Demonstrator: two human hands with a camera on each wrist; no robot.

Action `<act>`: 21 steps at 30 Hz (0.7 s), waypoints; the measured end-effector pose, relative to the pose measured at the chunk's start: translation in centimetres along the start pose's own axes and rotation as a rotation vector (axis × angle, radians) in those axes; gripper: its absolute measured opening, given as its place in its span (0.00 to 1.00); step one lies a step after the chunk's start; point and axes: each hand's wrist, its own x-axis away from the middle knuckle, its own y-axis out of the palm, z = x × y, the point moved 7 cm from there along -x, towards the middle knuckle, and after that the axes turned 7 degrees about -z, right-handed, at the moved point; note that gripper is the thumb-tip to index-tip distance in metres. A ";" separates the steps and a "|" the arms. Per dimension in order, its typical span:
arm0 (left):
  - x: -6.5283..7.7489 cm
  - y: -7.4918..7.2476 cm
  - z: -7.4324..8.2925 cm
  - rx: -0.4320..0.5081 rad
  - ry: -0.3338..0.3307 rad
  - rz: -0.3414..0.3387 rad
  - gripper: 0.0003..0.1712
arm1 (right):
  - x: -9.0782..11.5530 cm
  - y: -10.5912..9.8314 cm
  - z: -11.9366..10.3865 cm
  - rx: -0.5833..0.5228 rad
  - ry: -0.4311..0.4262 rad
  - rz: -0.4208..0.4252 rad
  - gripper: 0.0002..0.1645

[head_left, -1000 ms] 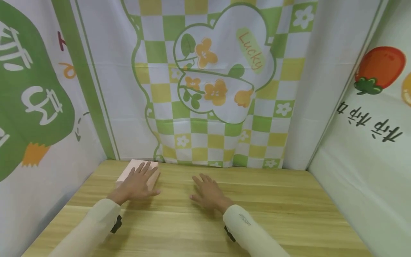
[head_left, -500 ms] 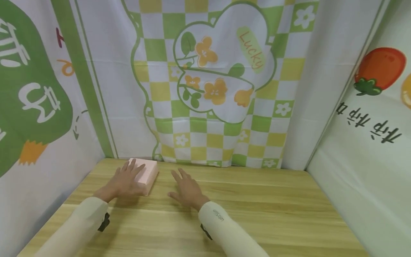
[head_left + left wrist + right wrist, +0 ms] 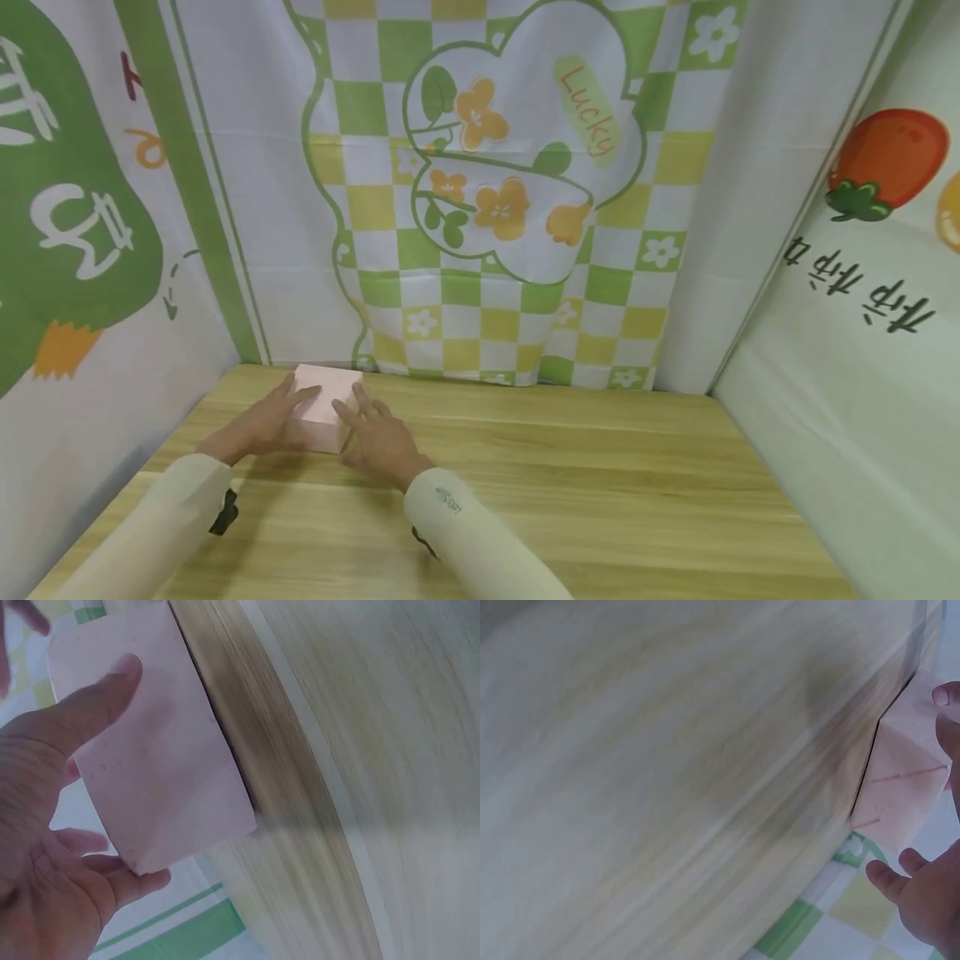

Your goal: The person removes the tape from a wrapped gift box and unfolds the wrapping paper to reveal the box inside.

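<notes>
A pale pink rectangular box (image 3: 327,402) lies at the back left of the wooden table. My left hand (image 3: 260,422) is at its left side, fingers spread, with one finger reaching over the top. In the left wrist view, the thumb lies across the near face of the box (image 3: 169,772) and a fingertip is by its corner. On the other side, my right hand (image 3: 382,443) is beside the box with its fingers extended towards the right edge. Reddish lines show on the box's side (image 3: 900,780) in the right wrist view. Whether the right fingertips touch it I cannot tell.
The wooden tabletop (image 3: 585,475) stretches out to the right and front. Behind it hangs a green, yellow and white checked cloth (image 3: 498,333). Printed white cloth walls (image 3: 847,400) stand at both sides.
My right hand has moved left across the table to the box. The left hand has slid from the top of the box to its left side. The box appears to have stayed put.
</notes>
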 end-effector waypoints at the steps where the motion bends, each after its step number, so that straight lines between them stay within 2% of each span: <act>1: 0.1 0.0 -0.1 -0.001 0.000 -0.006 0.53 | -0.1 0.2 -0.3 -0.005 -0.005 -0.015 0.52; 8: 0.6 -0.3 0.0 0.005 0.028 -0.039 0.49 | -0.3 1.1 -1.5 0.003 -0.027 -0.047 0.50; 15: 1.0 -0.5 0.2 -0.042 0.086 -0.007 0.41 | -0.3 0.8 -2.0 -0.016 -0.035 -0.078 0.53; 21: 1.1 -0.6 0.5 -0.039 0.111 0.007 0.36 | -0.6 0.5 -2.0 0.003 0.005 -0.076 0.52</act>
